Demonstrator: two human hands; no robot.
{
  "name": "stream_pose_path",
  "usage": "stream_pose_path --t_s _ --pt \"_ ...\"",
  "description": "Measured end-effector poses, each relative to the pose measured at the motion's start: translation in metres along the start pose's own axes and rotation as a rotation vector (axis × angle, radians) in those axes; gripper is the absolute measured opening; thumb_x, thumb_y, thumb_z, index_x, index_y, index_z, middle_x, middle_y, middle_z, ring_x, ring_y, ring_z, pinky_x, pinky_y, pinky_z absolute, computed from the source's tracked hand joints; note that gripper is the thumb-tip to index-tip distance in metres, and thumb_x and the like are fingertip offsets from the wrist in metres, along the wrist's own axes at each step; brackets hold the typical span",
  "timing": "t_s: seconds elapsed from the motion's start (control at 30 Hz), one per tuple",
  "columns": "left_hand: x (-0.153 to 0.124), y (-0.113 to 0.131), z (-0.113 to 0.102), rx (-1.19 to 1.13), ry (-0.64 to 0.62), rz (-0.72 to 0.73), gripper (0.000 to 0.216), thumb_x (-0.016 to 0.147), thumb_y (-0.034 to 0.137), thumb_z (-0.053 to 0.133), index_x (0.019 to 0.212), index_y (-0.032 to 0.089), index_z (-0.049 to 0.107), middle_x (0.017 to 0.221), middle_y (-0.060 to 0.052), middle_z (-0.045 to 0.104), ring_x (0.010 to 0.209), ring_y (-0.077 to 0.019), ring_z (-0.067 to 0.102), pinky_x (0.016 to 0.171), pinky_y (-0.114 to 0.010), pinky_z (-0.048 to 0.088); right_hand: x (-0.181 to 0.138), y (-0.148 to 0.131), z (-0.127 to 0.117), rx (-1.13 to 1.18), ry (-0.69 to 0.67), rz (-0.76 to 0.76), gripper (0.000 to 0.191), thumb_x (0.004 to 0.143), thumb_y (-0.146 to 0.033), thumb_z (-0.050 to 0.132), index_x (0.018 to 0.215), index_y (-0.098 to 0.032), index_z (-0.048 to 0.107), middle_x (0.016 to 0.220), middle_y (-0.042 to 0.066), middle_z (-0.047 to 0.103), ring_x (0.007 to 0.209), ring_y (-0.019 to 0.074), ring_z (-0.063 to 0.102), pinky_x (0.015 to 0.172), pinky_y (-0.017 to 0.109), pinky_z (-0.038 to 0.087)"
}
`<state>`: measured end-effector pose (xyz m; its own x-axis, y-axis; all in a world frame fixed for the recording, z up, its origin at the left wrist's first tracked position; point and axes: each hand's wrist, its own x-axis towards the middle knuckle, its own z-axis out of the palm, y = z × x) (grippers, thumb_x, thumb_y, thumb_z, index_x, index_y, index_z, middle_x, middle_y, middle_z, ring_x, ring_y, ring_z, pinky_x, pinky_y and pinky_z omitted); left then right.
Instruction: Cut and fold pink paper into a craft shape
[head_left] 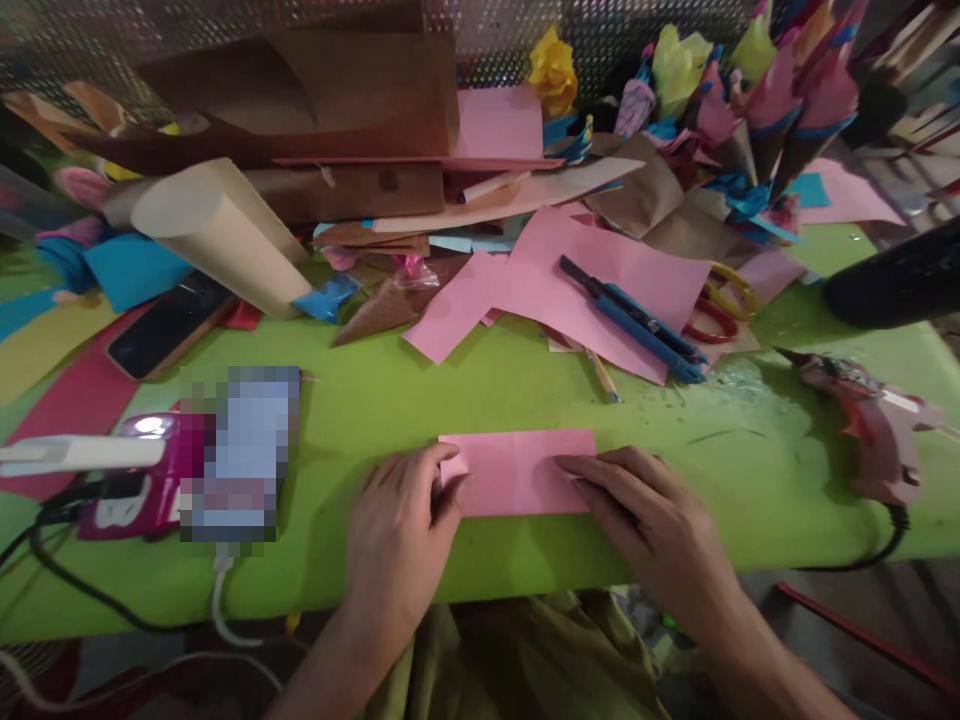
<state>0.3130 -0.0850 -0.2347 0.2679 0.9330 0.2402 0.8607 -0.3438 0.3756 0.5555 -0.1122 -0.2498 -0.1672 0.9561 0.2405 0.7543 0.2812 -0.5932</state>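
Observation:
A strip of pink paper (pixel 517 475) lies at the near edge of the green table, with a faint crease down its middle. My left hand (pixel 401 520) grips its left end, thumb and index finger closing over a small turned-in part of the paper. At the other end, my right hand (pixel 652 500) has its fingertips on top of the strip and its thumb near the lower right edge, holding it. The undersides of both hands are hidden.
Beyond the strip lie larger pink sheets (pixel 570 270), a blue cutter (pixel 637 320), scissors (pixel 709 320) and a pencil (pixel 602 376). A pink glue gun (pixel 874 430) rests at right. A phone with a cable (pixel 247 450) and a magenta box (pixel 150 480) sit at left. Paper flowers (pixel 750 100) stand behind.

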Motion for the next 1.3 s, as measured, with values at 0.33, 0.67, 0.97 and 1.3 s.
stream_pose_path --t_s 0.33,0.67,0.97,1.3 --pt "0.0017 -0.0039 -0.0006 0.022 0.001 0.068 0.009 0.096 0.024 0.055 0.100 0.019 0.061 0.077 -0.004 0.069 0.069 -0.0190 0.064 0.062 -0.030 0.048 0.0024 -0.0032 -0.0002 -0.023 -0.022 0.010 0.024 0.102 -0.024 0.049 0.110 -0.023 0.072 0.090 0.006 0.070 0.078 0.0183 0.066 0.069 0.034 0.051" --pt "0.0019 -0.0073 0.0010 0.011 -0.007 0.083 0.012 0.098 0.028 0.051 0.102 0.020 0.060 0.077 -0.004 0.069 0.067 -0.0186 0.065 0.061 -0.031 0.050 0.0053 -0.0046 -0.0018 -0.044 -0.054 0.032 0.026 0.103 -0.025 0.047 0.114 -0.024 0.070 0.088 0.006 0.070 0.078 0.0187 0.066 0.069 0.033 0.051" --pt "0.0022 -0.0067 0.0018 0.044 -0.005 0.107 0.015 0.099 0.028 0.050 0.101 0.018 0.061 0.077 -0.005 0.069 0.068 -0.0201 0.064 0.061 -0.031 0.048 0.0029 -0.0042 0.0033 -0.093 -0.041 0.050 0.026 0.104 -0.027 0.045 0.115 -0.022 0.068 0.088 0.007 0.067 0.079 0.0194 0.064 0.070 0.033 0.049" --pt "0.0044 -0.0011 0.0005 0.171 0.010 0.245 0.027 0.095 0.015 0.053 0.114 0.025 0.069 0.104 -0.010 0.067 0.091 -0.0258 0.062 0.075 -0.038 0.051 0.0036 -0.0048 0.0067 -0.207 0.008 -0.007 0.025 0.099 -0.021 0.049 0.116 -0.025 0.068 0.129 0.013 0.062 0.112 0.0297 0.057 0.092 0.048 0.050"
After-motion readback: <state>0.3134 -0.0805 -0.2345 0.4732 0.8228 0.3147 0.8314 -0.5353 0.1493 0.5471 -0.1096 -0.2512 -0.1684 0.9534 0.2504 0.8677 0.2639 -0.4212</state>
